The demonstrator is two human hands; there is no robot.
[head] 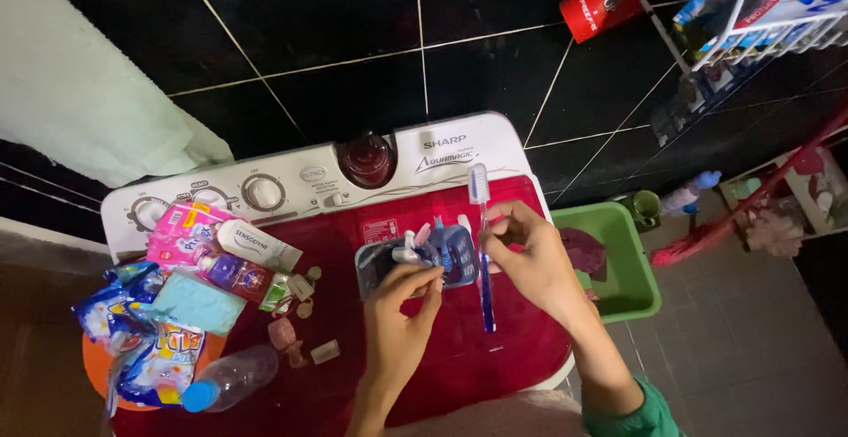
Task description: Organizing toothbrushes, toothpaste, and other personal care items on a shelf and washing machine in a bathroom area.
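We hold a long blue plastic toothbrush upright in our right hand, the fingers pinched around the middle of its handle, its clear-capped head pointing up toward the white control panel of the washing machine. The toothbrush stands just beside the right edge of a small blue plastic basket that sits on the machine's dark red lid. Our left hand reaches to the near edge of that basket, its fingertips curled onto the rim and touching a small white tube-like item there; whether they actually grip it we cannot tell. Inside the basket lie more small toiletry pieces, too jumbled to tell apart.

To the left of the basket, on the same red lid, a heap of colourful sachets and packets lies together with a white toothpaste tube. Nearer to us than that heap lies a clear plastic bottle with a blue cap. To the right of the machine, on the tiled floor, stands a green plastic tub.
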